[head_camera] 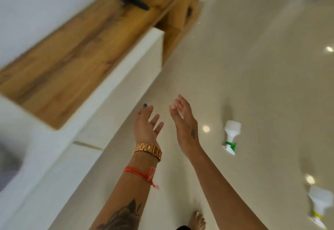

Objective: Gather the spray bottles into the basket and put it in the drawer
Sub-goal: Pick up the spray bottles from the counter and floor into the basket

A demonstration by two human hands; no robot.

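Two white spray bottles lie on the glossy floor to our right, the green-triggered bottle (231, 136) nearer our empty, open right hand (184, 125) than our open left hand (146, 124), the yellow-triggered bottle (319, 205) farther right, no basket in view.

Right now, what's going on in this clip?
A person stands on a glossy floor beside a low wood-and-white cabinet. The left hand and right hand are raised, open and empty. Two white spray bottles stand on the floor at right, one with a green collar, one with a yellow collar. No basket shows.
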